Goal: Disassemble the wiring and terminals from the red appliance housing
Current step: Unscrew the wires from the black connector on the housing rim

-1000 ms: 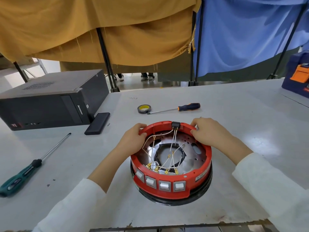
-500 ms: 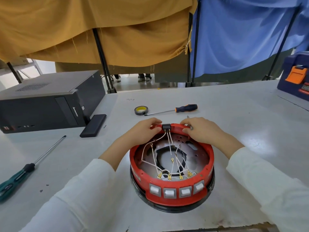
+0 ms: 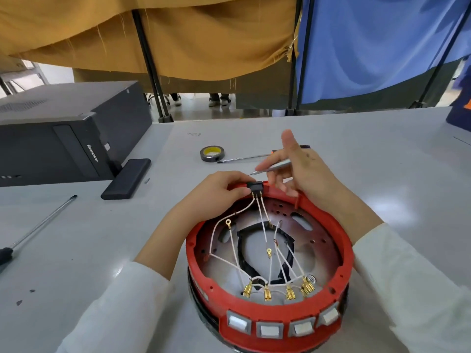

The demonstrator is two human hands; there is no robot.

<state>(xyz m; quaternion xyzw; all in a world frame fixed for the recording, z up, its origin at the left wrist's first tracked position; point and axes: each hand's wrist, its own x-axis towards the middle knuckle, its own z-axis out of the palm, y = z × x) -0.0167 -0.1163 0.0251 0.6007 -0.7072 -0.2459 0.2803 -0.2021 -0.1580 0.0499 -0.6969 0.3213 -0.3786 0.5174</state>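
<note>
left hand [image 3: 219, 186] pinches black connector [image 3: 255, 185] | right hand [image 3: 298, 169] just above, apparently holding tool

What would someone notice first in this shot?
The red housing sits near the table's front edge, white wires and gold terminals fanned inside. Both hands work at its far rim: the left hand pinches a black connector, the right hand holds a thin metal tool.

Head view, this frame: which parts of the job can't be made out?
- Tip of the thin metal tool in the right hand: too small to identify.
- Black connector on the red housing: its left end hidden by left hand fingers.
- Green-handled screwdriver: handle cut off at left edge.
</note>
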